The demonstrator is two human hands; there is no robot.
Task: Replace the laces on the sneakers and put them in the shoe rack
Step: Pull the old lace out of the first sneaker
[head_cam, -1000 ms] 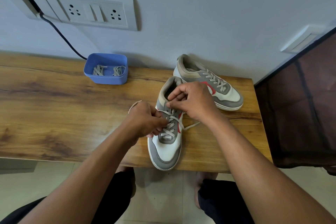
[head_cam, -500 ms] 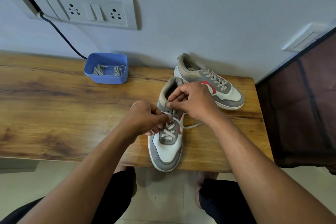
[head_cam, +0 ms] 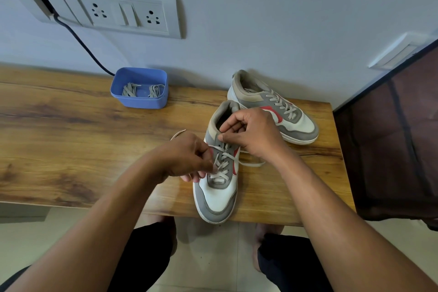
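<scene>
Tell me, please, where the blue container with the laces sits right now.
In the head view the blue container sits at the back edge of the table, left of the far sneaker.

You have a single view, from the wide-angle camera on your head. It looks forward and steeply down along your forearms onto the wooden table (head_cam: 71, 149). It sits close enough that your left hand (head_cam: 187, 159) and right hand (head_cam: 253, 133) fill the middle. It faces the wall (head_cam: 284, 19), with the socket panel (head_cam: 123, 15) at upper left and the floor (head_cam: 213, 256) along the bottom edge.
</scene>
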